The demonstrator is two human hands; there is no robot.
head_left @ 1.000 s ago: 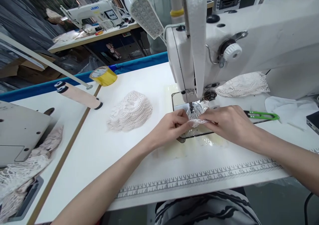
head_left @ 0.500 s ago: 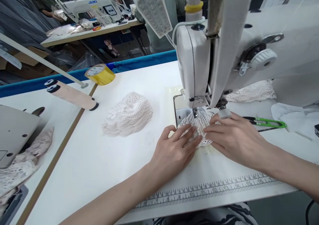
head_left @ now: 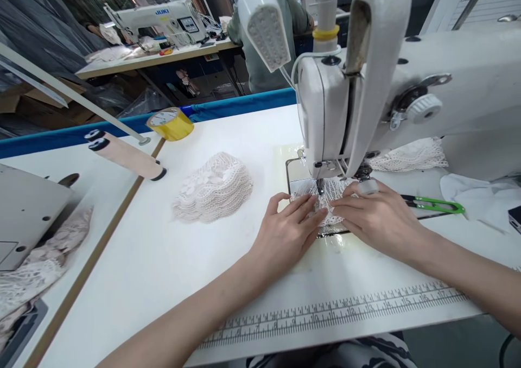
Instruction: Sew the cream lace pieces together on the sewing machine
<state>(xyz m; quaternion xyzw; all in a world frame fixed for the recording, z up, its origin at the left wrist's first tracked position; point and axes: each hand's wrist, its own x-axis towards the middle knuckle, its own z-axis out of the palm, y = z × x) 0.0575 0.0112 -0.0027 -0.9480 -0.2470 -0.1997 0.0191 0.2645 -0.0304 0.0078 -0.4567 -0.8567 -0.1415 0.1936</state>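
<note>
A piece of white lace (head_left: 335,189) lies under the presser foot (head_left: 320,185) of a white sewing machine (head_left: 321,113). My left hand (head_left: 287,227) rests on the lace's left and near part, fingers spread and lying flat. From the right, my right hand (head_left: 376,210) lays its outstretched fingers on the lace, close to the foot. Its thumb is hidden, and part of its index finger passes behind a round white knob (head_left: 368,186). Both hands cover much of the lace. A stack of scalloped lace pieces (head_left: 214,189) sits on the table to the left.
Green-handled thread snips (head_left: 437,205) lie right of my right hand. More lace (head_left: 411,155) and white cloth (head_left: 476,197) are behind it. Yellow tape (head_left: 171,124) and thread cones (head_left: 126,156) stand at the back left. A ruler strip (head_left: 325,316) marks the front edge. A person (head_left: 264,48) is beyond.
The lace has moved away from me under the foot, so the plate's near edge now shows. Both hands have gone slightly forward with it. The camera view has shifted a little.
</note>
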